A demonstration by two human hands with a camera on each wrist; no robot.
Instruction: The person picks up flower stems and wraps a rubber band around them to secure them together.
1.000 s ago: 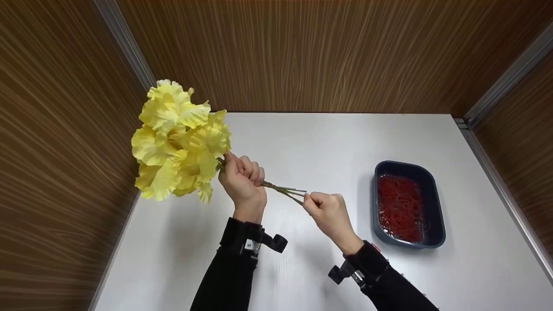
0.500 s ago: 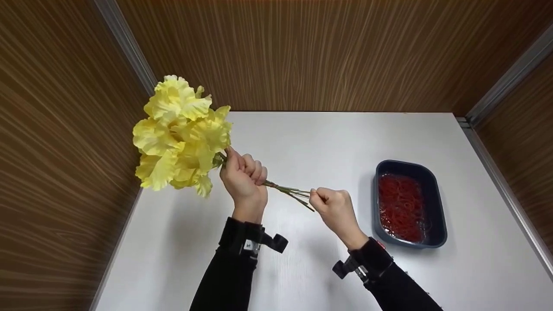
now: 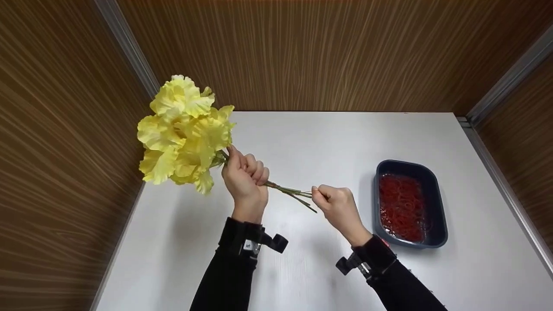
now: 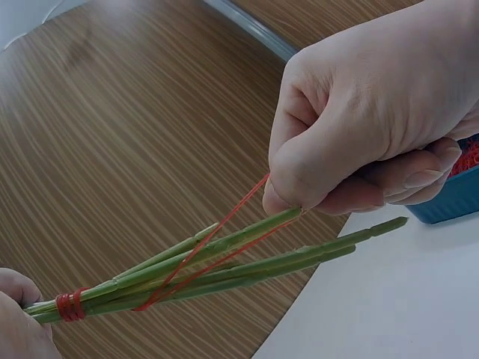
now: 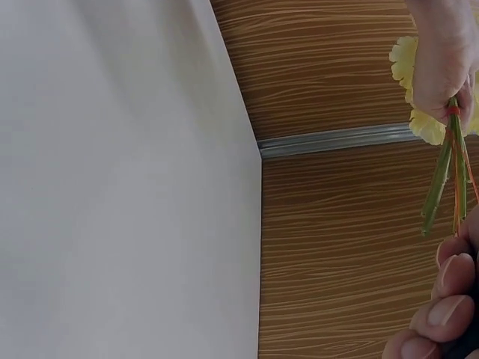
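— Above the white table (image 3: 302,142), what grips the stems (image 4: 224,262)?

— Left hand (image 3: 244,181), fingers curled round them just below the yellow flowers (image 3: 185,134), held up off the surface.

— And the right hand (image 3: 337,207)?

— It pinches a red rubber band (image 4: 217,243), stretched taut from the wraps near the left fist.

— Anything further out?

— A dark tray (image 3: 436,203) of red bands, right of the hands.

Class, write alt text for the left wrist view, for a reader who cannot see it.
A right hand pinches a thin red rubber band stretched along a bundle of green flower stems. The band is wound round the stems at the lower left, beside the left hand, against a brown wood-grain wall.
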